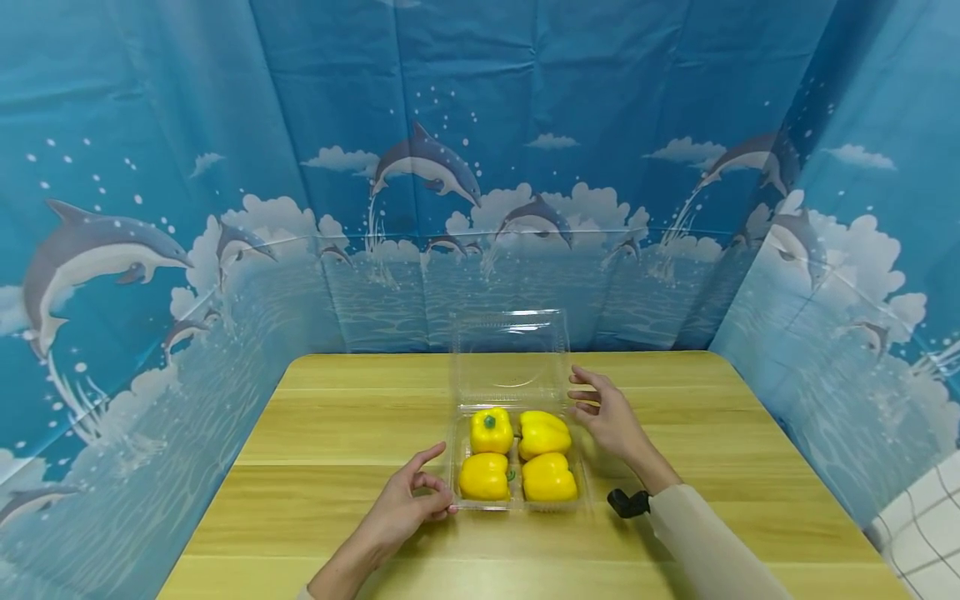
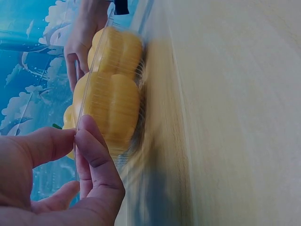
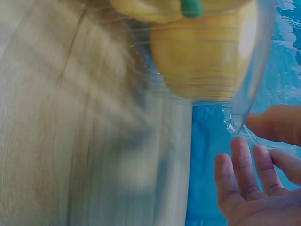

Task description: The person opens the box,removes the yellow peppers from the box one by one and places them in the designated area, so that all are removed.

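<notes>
Right hand point(image 3: 263, 188): palm showing, thumb tip at the container's corner, other fingers point(image 3: 242, 162) just below.
Clear container point(image 3: 260, 61): ridged wall, blurred.
Yellow peppers point(image 3: 200, 61): inside, green stem point(image 3: 191, 8) uppermost.
Desk point(image 3: 42, 122): wood-grained, motion-streaked.
Backdrop point(image 3: 204, 165): blue sheeting.

The right sleeve point(image 1: 711, 540) is plain cream — a black device point(image 1: 628, 503) juts at its end. The left sleeve point(image 1: 303, 594) is pale.

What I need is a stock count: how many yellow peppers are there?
4 in the clear container: back-left pepper, back-right pepper, front-left pepper and front-right pepper.
</notes>
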`<state>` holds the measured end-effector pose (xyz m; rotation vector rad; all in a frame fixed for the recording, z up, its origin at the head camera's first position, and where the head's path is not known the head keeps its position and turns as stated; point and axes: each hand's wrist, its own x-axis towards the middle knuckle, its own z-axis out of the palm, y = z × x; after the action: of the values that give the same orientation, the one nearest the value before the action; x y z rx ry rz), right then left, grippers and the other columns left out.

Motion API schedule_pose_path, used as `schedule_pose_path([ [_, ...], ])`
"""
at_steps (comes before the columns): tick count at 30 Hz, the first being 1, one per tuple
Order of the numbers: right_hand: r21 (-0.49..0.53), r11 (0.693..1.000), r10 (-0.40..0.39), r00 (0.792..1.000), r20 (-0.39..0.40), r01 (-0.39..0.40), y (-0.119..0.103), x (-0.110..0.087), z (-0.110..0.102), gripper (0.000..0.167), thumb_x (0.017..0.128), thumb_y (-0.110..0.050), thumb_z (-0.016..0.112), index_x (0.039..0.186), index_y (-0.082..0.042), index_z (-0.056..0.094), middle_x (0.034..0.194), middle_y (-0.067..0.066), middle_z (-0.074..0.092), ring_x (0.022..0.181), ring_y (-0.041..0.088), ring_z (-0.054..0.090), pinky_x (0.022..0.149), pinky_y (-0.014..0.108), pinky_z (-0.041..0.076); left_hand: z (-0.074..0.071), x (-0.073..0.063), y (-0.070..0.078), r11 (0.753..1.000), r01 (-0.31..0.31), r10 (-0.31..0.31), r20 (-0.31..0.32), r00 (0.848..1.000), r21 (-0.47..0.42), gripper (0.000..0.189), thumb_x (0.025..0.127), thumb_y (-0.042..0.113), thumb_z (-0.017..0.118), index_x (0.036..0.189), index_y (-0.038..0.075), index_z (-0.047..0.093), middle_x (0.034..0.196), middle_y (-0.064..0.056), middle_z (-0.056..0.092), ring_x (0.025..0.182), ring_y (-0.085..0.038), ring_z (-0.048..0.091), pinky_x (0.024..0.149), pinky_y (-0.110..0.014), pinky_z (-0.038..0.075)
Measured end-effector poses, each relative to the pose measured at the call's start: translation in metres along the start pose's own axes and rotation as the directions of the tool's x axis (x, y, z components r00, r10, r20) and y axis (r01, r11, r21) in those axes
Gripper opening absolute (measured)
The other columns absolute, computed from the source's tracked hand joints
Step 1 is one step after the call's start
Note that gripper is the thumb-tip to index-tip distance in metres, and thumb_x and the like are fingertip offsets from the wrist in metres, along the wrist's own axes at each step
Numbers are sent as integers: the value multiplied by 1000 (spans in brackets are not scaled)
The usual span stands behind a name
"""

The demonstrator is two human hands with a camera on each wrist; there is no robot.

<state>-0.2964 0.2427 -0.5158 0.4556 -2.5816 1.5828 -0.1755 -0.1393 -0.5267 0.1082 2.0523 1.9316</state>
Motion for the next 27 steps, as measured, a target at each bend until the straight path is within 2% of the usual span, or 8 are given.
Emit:
schedule_pose_path([
  [5, -29, 1000, 5, 1000, 7, -5, 5, 1, 2, 72, 113, 8, 69, 178, 5, 39, 167, 32, 53, 147, 52, 68, 119, 50, 62, 0, 0, -1, 1000, 3, -3, 0, 1000, 2, 91, 107, 0, 78, 184, 7, 31, 117, -12, 71, 100, -24, 82, 98, -40, 72],
  [12, -58, 998, 16, 1000, 23, -14, 8, 4, 3, 68, 115, 7, 64, 178, 5, 39, 172, 34, 48, 147, 52, 68, 119, 50, 62, 0, 2, -3, 1000, 6, -6, 3, 1000, 0, 91, 107, 1, 79, 185, 8, 31, 117, -12, 72, 99, -23, 82, 96, -38, 72],
  [19, -69, 997, 38, 998, 54, -34, 12, 5, 3, 66, 117, 3, 63, 178, 6, 38, 173, 35, 48, 148, 55, 67, 111, 43, 68, 0, 1, -3, 1000, 8, -8, 5, 1000, -7, 90, 108, 1, 78, 185, 8, 31, 117, -12, 72, 99, -23, 82, 96, -37, 72],
  [22, -72, 997, 44, 996, 72, -39, 12, 4, 3, 65, 119, 0, 62, 178, 6, 37, 174, 35, 48, 149, 55, 66, 112, 47, 68, 0, 1, -4, 1000, 8, -8, 8, 1000, -8, 90, 108, 1, 78, 185, 8, 31, 117, -12, 71, 100, -23, 82, 96, -37, 72],
  [27, -91, 995, 54, 995, 87, -46, 14, 5, 4, 60, 122, -6, 59, 177, 7, 40, 175, 35, 50, 151, 57, 64, 118, 60, 64, -1, 0, -4, 1000, 3, -3, 10, 1000, -8, 90, 109, 3, 78, 185, 8, 30, 118, -12, 70, 101, -23, 83, 97, -37, 72],
])
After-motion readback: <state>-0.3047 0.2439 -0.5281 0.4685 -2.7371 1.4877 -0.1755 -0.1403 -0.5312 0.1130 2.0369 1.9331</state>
